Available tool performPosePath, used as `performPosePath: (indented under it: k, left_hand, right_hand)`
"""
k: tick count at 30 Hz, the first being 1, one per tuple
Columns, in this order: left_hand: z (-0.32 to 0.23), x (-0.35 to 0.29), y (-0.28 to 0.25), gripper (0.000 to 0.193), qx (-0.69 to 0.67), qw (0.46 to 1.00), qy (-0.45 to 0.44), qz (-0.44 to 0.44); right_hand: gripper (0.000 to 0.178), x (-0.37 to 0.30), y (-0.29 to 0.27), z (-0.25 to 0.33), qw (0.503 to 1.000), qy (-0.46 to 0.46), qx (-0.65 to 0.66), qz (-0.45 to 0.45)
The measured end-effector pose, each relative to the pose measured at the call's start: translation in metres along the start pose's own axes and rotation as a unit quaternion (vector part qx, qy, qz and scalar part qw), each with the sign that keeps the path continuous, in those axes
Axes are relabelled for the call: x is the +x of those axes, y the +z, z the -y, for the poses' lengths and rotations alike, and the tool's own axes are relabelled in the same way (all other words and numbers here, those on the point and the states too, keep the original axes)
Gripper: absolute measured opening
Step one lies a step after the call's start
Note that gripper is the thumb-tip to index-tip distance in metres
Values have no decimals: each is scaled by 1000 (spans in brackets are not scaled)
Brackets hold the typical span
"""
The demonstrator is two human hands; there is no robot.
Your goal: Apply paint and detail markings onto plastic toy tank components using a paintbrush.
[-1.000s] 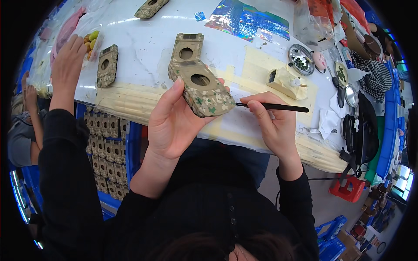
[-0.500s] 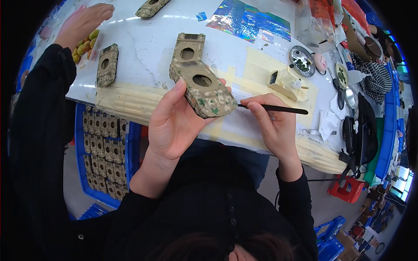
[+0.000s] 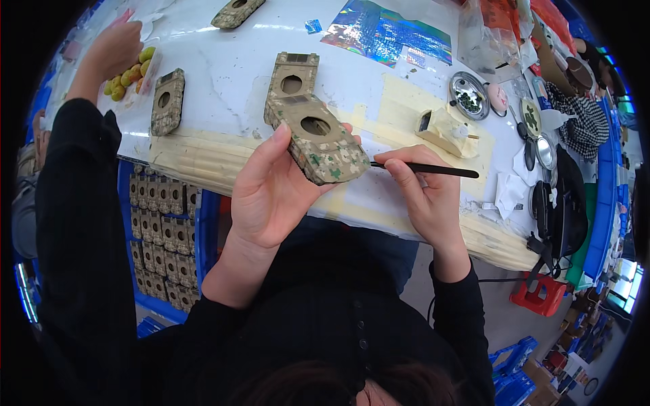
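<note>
My left hand (image 3: 271,186) is closed round a toy tank hull (image 3: 328,150) in pixelated tan and green camouflage, with a round hole in its top. It is raised above the table edge and tilted. Between the thumb and fingers of my right hand (image 3: 428,196) are slim black tweezers (image 3: 443,170), whose tip meets the hull's right corner; whether they grip anything there cannot be seen. Just behind the held hull lies a second tank hull (image 3: 292,70) on the white table (image 3: 223,74). A third hull (image 3: 167,103) rests further left.
Another person's hand (image 3: 112,51) reaches over fruit (image 3: 128,80) at the left. A blue crate (image 3: 125,223) of hulls stands below. To the right are a tape-wrapped block (image 3: 447,132), a metal dish (image 3: 468,96) with green bits, and a red stool (image 3: 539,296). Holographic film (image 3: 386,34) lies at the back.
The other person's hand has drawn back to the left and its fingers have curled in. My hands, the hull and the tweezers have hardly moved.
</note>
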State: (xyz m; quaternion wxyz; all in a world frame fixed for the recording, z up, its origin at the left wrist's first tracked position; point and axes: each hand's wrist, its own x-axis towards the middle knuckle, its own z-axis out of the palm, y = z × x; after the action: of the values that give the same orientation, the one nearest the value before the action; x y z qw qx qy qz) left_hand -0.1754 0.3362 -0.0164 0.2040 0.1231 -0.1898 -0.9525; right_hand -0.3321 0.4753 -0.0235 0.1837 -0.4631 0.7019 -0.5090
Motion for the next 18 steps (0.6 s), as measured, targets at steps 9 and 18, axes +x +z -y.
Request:
performPosePath:
  k: [9, 18]
  left_hand:
    - [1, 1, 1, 62, -6, 1000, 0, -1]
    - [-2, 0, 2, 62, -6, 1000, 2, -3]
  right_hand:
    - [12, 0, 0, -3, 1000, -10, 2, -13]
    - [11, 2, 1, 1, 1000, -10, 2, -9]
